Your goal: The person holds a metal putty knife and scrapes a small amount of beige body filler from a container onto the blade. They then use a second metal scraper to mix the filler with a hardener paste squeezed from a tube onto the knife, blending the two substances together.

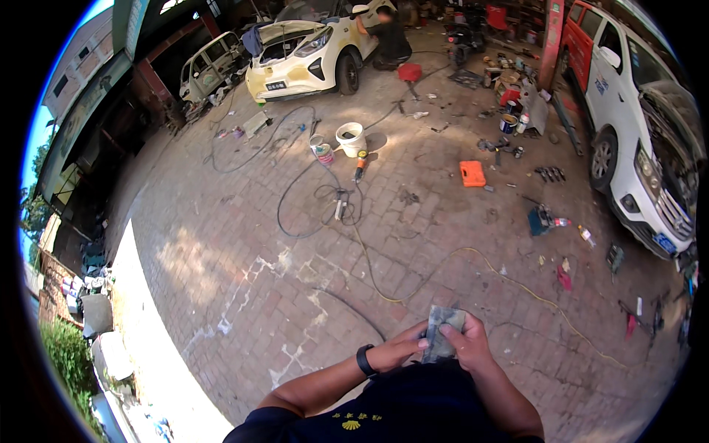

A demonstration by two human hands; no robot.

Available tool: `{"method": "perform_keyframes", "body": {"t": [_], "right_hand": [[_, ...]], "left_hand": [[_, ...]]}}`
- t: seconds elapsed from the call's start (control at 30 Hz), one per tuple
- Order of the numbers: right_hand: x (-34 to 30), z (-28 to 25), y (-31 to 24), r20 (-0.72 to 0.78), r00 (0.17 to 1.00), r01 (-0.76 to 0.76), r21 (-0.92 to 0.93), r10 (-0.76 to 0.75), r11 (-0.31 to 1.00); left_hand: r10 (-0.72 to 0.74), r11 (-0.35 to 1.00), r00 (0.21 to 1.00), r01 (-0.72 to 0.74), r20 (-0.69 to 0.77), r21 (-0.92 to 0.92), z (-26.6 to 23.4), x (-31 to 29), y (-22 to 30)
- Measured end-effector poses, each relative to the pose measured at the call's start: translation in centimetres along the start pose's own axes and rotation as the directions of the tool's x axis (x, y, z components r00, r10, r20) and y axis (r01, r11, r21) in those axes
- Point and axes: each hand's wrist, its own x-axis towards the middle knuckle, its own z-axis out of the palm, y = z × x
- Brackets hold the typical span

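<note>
Close to my body, both hands hold a flat, grey, worn rectangular pad (437, 347); whether it is sandpaper or a sanding block I cannot make out. My left hand (399, 350), with a black band on the wrist, grips its left edge, the thumb lying on the face. On the other side my right hand (470, 342) is closed round the right edge, its thumb pressed on the top surface. The fingers behind the pad are hidden.
Hoses and a yellow cord (509, 279) snake over the brick floor. Ahead stand a white bucket (351, 142) and an orange-black power tool (360, 165). An orange case (473, 174) lies right. A person (391, 40) crouches by a yellowish-white car (310, 55); a white-red vehicle (628, 103) stands right.
</note>
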Motion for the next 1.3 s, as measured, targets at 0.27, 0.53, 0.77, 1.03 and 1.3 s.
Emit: {"method": "perform_keyframes", "body": {"t": [0.27,0.53,0.77,1.03,1.3], "right_hand": [[-0.8,1.0,-1.4,0.202,0.979,-0.119,0.396,0.040,0.910],[0.5,0.3,-2.3,-0.299,0.950,0.169,0.248,-0.090,0.954],[0.8,-1.2,-1.0,-0.363,0.895,0.227,-0.134,-0.261,0.965],[0.7,0.0,-0.4,-0.443,0.884,0.172,0.006,-0.152,0.985],[-0.2,0.8,-0.5,-0.056,0.986,0.134,-0.265,-0.154,0.955]], "left_hand": [[-0.006,0.926,0.998,0.032,0.068,-0.375,-0.3,0.0,-0.6],[0.212,0.969,0.807,-0.099,-0.551,0.228,-3.7,0.2,-2.6],[0.165,0.949,0.960,-0.092,-0.227,0.302,0.7,0.2,-0.7],[0.256,0.852,0.962,-0.178,-0.095,0.493,1.4,1.5,-1.5],[0.021,0.968,0.993,0.009,-0.119,0.250,-0.7,1.2,-2.1]]}}
